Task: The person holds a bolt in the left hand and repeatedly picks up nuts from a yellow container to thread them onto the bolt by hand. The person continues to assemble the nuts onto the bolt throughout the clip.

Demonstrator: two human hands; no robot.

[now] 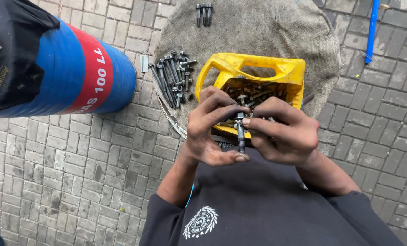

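A blue drum [76, 73] is seen at the left, a sack [258, 32] is spread under a yellow cut-open can [276, 70] of bolts, and above the can a bolt [240, 134] is pinched upright between the closed left hand [210, 130] and right hand [283, 134].

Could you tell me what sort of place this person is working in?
Probably an outdoor, informal repair spot: grey paving bricks underfoot, a blue drum nearby, and sorted bolts on a sack beside a cut yellow jerrycan.
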